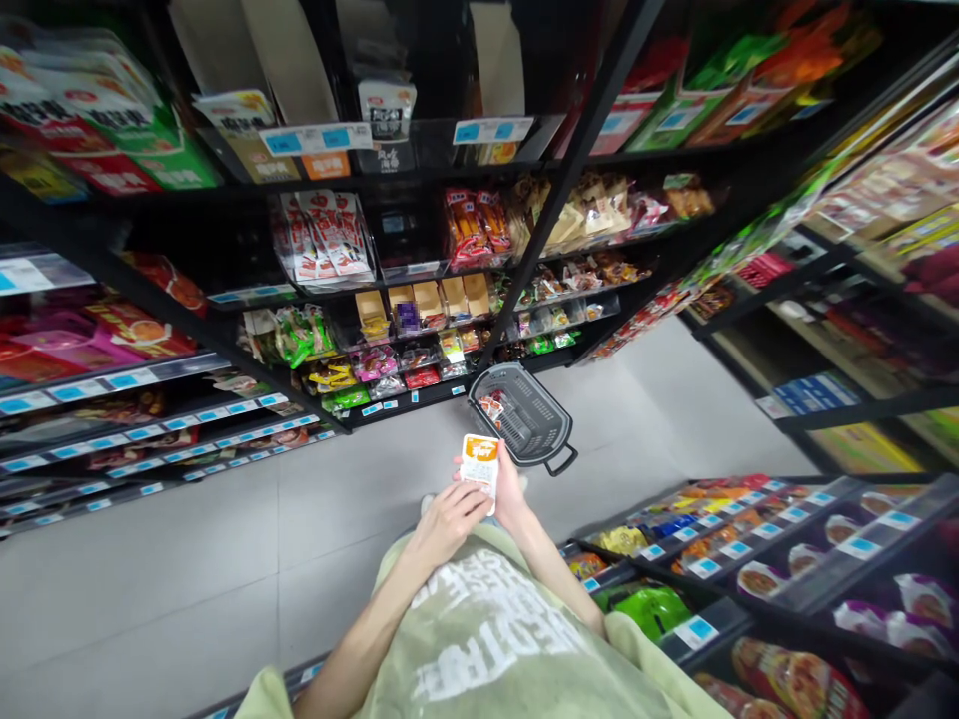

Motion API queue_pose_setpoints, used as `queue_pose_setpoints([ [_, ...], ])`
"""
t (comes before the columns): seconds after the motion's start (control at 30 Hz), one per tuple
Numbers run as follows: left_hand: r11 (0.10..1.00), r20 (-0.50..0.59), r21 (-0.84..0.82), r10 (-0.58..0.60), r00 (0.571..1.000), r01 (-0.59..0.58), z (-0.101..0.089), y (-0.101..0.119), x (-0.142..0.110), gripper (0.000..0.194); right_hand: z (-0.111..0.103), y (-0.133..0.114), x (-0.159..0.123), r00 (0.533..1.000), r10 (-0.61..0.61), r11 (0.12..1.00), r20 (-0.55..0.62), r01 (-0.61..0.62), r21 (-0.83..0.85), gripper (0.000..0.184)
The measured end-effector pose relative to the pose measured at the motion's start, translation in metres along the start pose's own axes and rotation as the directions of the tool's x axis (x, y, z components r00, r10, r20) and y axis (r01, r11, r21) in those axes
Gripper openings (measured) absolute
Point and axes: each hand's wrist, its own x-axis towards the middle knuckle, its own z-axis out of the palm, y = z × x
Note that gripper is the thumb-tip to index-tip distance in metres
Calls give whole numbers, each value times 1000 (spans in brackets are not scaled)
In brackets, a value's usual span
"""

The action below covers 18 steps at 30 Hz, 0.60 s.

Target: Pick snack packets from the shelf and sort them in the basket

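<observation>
A small orange and white snack packet is held in front of my chest by both hands. My left hand has its fingers curled on the packet's lower edge. My right hand grips it from behind on the right side. Just beyond the packet a dark grey shopping basket sits on the pale tiled floor, with a red and white packet lying in it.
Black shelves packed with snack packets rise ahead and to the left, with blue price tags along their edges. More shelves run along the right. The grey tiled aisle floor stretches between them.
</observation>
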Motion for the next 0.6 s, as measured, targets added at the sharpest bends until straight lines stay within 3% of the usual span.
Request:
queue_pose_setpoints([
  [0.37, 1000, 43, 4, -28, 999, 28, 1, 1, -2, 27, 1, 0, -4, 1000, -24, 999, 3, 24, -47, 83],
  [0.6, 1000, 75, 13, -11, 997, 10, -2, 3, 0, 22, -4, 1, -2, 999, -26, 999, -32, 27, 21, 81],
])
